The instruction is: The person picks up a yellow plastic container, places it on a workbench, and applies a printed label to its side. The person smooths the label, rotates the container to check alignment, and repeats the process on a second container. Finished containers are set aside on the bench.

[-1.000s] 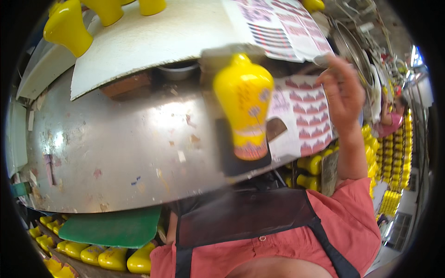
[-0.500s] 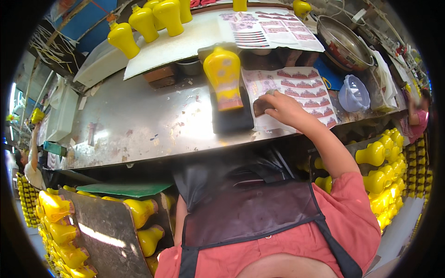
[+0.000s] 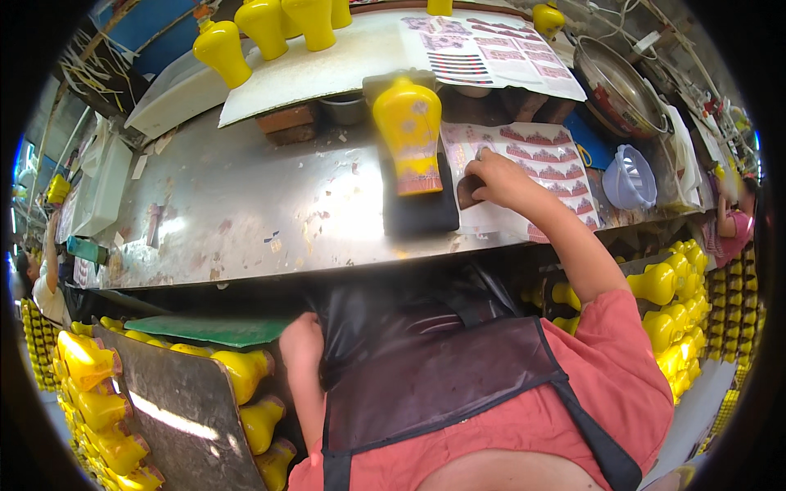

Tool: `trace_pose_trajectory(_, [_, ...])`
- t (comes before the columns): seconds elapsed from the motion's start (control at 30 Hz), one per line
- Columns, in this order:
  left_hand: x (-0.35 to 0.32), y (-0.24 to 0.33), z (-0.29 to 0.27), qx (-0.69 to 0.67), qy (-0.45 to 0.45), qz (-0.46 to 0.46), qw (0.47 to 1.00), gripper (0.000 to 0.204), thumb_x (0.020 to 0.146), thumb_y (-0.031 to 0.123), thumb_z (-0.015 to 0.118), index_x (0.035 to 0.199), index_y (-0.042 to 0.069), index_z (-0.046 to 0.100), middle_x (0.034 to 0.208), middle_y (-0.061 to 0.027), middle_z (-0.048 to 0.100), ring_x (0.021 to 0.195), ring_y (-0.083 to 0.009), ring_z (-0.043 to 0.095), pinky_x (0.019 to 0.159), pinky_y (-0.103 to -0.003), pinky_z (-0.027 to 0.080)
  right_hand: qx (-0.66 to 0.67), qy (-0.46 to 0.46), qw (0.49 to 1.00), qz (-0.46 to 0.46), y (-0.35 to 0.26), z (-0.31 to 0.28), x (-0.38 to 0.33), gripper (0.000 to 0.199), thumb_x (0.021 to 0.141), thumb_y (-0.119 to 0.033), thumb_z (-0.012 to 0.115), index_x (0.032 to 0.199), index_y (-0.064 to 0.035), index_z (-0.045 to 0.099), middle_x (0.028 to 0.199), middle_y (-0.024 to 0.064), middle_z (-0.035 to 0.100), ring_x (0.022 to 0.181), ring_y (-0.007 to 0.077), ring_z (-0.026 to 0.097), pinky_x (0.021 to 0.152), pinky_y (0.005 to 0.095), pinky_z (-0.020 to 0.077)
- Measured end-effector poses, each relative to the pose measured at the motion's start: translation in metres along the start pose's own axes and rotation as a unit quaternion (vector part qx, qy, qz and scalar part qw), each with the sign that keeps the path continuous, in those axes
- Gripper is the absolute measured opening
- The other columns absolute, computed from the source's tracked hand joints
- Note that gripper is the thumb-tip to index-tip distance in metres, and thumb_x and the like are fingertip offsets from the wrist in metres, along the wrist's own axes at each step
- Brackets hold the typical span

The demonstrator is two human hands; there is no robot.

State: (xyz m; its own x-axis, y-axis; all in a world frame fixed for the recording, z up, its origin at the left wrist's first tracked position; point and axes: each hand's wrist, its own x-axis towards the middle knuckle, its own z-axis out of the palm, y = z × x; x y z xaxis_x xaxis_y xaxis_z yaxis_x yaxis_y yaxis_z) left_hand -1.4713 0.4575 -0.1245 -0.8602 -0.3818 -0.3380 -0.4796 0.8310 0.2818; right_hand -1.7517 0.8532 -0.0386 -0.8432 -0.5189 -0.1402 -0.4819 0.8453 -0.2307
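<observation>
My right hand (image 3: 501, 182) is closed on a flat, dark brown scraper (image 3: 469, 193), over the near left part of a printed decal sheet (image 3: 550, 168). To its left, a yellow vase-shaped bottle (image 3: 407, 123) with pale floral marks and a pinkish band rests on a black pad (image 3: 419, 219); neither hand touches it. Beside the apron (image 3: 442, 380), below the bench edge, my left hand (image 3: 302, 337) is curled with its fingers turned inward. What it may hold is hidden.
Yellow bottles (image 3: 264, 31) stand on a white board (image 3: 344, 61) along the back of the metal bench (image 3: 270, 213). A pale blue basket (image 3: 629, 178) and a large pan (image 3: 620, 86) sit at right. More bottles (image 3: 246, 372) flank me. Other people work at both far sides.
My left hand has come up into view beside the apron. The right hand stays over the sheet with the scraper. The whole view has shifted slightly.
</observation>
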Motion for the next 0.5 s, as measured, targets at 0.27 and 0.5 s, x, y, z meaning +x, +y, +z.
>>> trace_pose_trajectory(0.27, [0.051, 0.154, -0.078, -0.449, 0.099, 0.240, 0.855, 0.040, 0.098, 0.007, 0.056, 0.138, 0.000, 0.056, 0.132, -0.0148, 0.059, 0.119, -0.0248, 0.062, 0.100, -0.034, 0.049, 0.136, 0.015, 0.991, 0.002, 0.013, -0.007, -0.006, 0.036, 0.075, -0.011, 0.078, 0.108, -0.0063, 0.065, 0.107, 0.0166, 0.058, 0.105, 0.0374, 0.059, 0.088, 0.0448, 0.0494])
trace_pose_trajectory(0.5, [0.125, 0.275, -0.083, -0.485, 0.039, 0.234, 0.842, 0.077, 0.100, 0.026, 0.058, 0.161, 0.004, 0.017, 0.159, -0.0229, 0.025, 0.144, -0.0351, 0.038, 0.114, -0.040, 0.038, 0.097, 0.022, 0.994, -0.033, 0.018, -0.001, -0.011, 0.046, 0.073, -0.011, 0.081, 0.116, -0.0072, 0.064, 0.106, 0.0180, 0.057, 0.103, 0.0388, 0.059, 0.088, 0.0439, 0.0498])
